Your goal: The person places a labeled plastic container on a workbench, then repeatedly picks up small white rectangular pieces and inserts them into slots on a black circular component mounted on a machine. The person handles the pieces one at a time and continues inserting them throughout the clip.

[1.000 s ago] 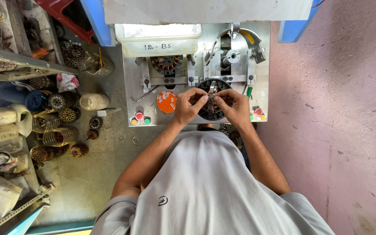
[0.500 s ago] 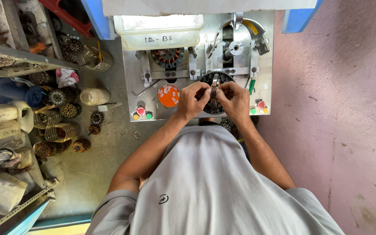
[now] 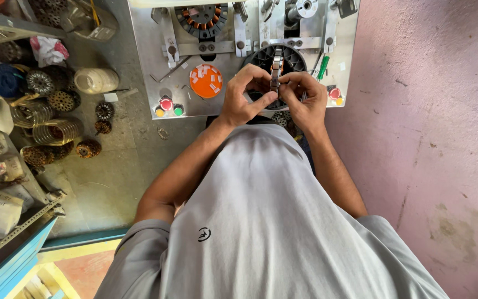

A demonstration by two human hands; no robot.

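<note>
- Since a second ago we have leaned in; both hands have stayed at the dark slotted ring (image 3: 275, 61) on the metal machine panel (image 3: 145, 66)
- Our left hand (image 3: 244, 94) and right hand (image 3: 305, 97) pinch a small metal piece (image 3: 275, 69) over it, fingertips closed on it
- The work is unchanged

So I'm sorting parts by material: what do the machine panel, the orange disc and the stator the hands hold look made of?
Machine panel: bare metal, dull grey with scuffs. Orange disc: probably plastic, matte, dotted with pale tape bits. Stator between left hand and right hand: metal edge, seemingly stacked steel.
</note>
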